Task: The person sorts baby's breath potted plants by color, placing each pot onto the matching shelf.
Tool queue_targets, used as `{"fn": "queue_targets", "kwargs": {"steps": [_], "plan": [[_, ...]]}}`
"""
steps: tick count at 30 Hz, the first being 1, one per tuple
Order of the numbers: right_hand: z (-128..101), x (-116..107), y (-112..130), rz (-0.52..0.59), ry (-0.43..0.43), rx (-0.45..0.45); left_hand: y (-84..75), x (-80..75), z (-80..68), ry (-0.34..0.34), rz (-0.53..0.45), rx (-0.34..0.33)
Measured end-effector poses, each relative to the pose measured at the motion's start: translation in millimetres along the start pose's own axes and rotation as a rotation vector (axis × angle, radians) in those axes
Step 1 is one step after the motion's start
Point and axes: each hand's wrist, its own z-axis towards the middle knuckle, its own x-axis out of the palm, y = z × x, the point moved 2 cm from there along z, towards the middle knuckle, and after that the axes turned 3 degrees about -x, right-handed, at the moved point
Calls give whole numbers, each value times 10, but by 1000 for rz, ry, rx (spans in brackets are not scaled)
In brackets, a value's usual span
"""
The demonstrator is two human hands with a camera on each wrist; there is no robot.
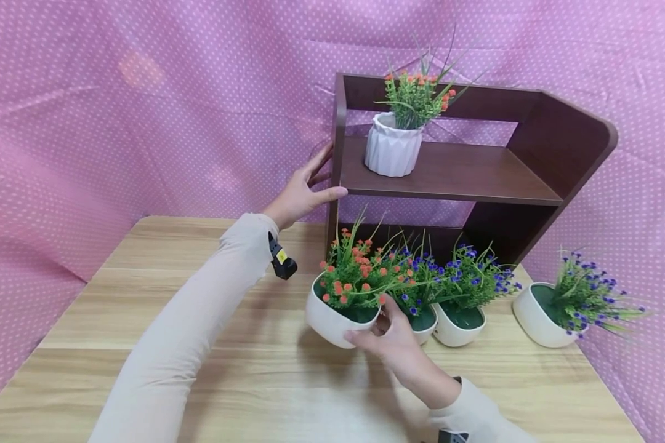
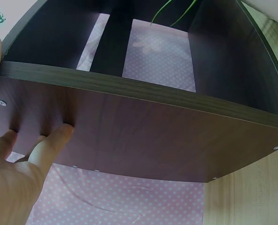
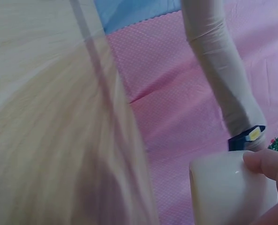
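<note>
My right hand [image 1: 396, 344] grips the right side of a white pot [image 1: 332, 323] holding a plant with orange flowers [image 1: 351, 277]. The pot is tilted, with a shadow on the table beneath it. In the right wrist view the thumb lies across the pot's white wall [image 3: 232, 192]. My left hand [image 1: 302, 194] holds the left side panel of a dark brown two-tier shelf [image 1: 454, 172]. Its thumb lies over the front edge, and the left wrist view shows fingertips [image 2: 66, 131] pressing the panel's outer face [image 2: 143, 136].
A ribbed white pot [image 1: 393, 151] with orange flowers stands on the upper tier. Two white pots with blue flowers, one in front [image 1: 460, 323], stand before the shelf. Another blue-flowered pot [image 1: 543, 317] leans at the right table edge. Pink dotted cloth [image 1: 199, 111] hangs behind the wooden table [image 1: 255, 369].
</note>
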Motion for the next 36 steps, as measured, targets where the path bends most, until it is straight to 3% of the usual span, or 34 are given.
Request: {"fn": "queue_targets", "kwargs": {"steps": [11, 18, 27, 36], "plan": [[-35, -84, 287, 31, 22, -65, 9, -5, 0, -4, 27, 1], [-48, -135, 512, -36, 49, -139, 1, -3, -4, -15, 41, 2], [-77, -269, 837, -80, 25, -199, 10, -1, 2, -19, 31, -1], [-108, -485, 1065, -101, -51, -270, 25, 3, 16, -20, 12, 9]]}}
